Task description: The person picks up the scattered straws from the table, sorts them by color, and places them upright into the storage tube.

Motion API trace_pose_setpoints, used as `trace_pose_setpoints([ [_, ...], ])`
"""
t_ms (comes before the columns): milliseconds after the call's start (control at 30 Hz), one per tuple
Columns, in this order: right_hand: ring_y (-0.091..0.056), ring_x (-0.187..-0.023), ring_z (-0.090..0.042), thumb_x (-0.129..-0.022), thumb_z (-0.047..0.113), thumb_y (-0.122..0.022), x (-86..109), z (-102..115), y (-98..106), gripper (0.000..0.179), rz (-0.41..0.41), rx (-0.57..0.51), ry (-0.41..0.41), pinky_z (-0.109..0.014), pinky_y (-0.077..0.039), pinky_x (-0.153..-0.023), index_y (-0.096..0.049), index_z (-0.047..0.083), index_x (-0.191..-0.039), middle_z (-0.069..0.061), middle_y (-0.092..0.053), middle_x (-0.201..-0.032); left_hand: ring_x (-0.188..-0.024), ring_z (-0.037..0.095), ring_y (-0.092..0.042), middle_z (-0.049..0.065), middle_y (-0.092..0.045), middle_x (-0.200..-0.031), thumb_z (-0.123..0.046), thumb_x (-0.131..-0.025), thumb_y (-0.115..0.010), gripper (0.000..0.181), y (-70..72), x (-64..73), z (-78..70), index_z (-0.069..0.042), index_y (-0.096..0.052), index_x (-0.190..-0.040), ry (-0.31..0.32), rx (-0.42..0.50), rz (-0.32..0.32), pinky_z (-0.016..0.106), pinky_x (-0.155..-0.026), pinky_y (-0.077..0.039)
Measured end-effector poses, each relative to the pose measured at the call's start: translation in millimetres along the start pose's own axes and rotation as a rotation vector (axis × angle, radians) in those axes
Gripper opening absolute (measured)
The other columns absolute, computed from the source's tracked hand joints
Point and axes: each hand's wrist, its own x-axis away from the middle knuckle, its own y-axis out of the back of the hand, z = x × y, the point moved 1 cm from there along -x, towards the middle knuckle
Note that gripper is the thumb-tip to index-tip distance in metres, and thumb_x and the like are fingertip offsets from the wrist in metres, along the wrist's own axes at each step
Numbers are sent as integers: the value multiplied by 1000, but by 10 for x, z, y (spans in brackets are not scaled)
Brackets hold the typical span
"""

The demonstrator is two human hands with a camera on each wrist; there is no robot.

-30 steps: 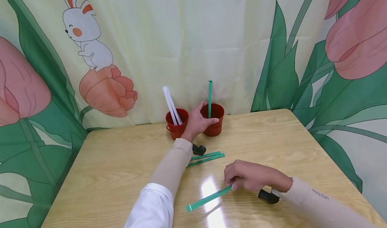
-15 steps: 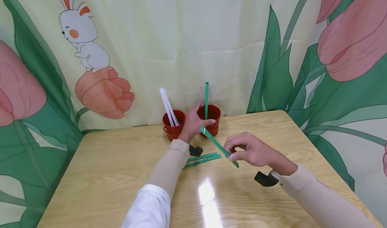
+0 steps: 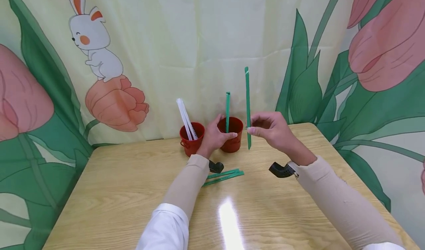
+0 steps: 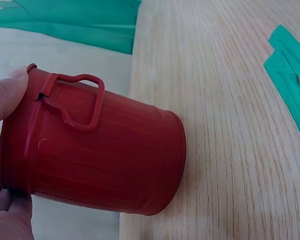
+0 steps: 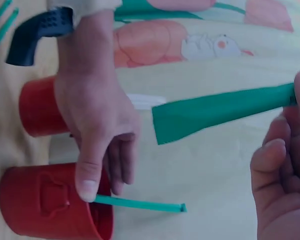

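My left hand [image 3: 213, 137] grips the right red bucket [image 3: 231, 143] at its rim, thumb on the near side and fingers around the left. One green paper-wrapped straw [image 3: 227, 110] stands in this bucket. Another green paper-wrapped straw [image 3: 247, 95] is pinched upright between my right thumb and fingers, its lower end beside the bucket's right side. That right hand [image 3: 273, 130] is raised above the table's back edge. In the left wrist view the bucket's folding handle [image 4: 85, 105] shows; in the right wrist view the held straw's flat wrapper [image 5: 215, 112] points toward the left hand.
A second red bucket [image 3: 190, 146] with white wrapped straws [image 3: 186, 119] stands to the left, partly behind my left hand. Several green wrapped straws [image 3: 227, 176] lie on the wooden table [image 3: 132, 198] beneath the left wrist. A printed curtain [image 3: 232, 40] hangs right behind the table.
My right hand has lifted the green straw from low over the table, moved up toward the bucket, and turned it from lying slanted to upright. The left hand keeps its grip on the bucket.
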Motion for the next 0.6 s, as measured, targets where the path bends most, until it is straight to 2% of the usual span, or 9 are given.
trace_pose_setpoints([
  [100,-60,-74,-12,-94,-6,-69,-131,-15,-8,6,-59,35,-60,-23,-56,-68,-68,-11,-97,8,-67,-82,-136,33,-55,9,-58,-151,-20,-85,-87,81,0,5,4,-12,-46,-154,-5,12,-1,53,-107,-56],
  [300,-62,-77,-12,-96,2,-71,-320,-116,-50,9,-139,74,-155,-23,-55,-72,-70,-7,-98,10,-68,-81,-134,32,-57,6,-61,-147,-23,-86,-87,77,8,18,10,-15,-48,-151,-7,15,11,52,-106,-57],
  [600,-62,-81,-14,-97,6,-71,-529,-289,-80,13,-194,73,-199,-21,-55,-76,-71,-7,-102,10,-68,-85,-132,31,-59,7,-62,-146,-20,-85,-87,75,0,-17,-2,-13,-50,-150,-29,19,7,51,-109,-55],
])
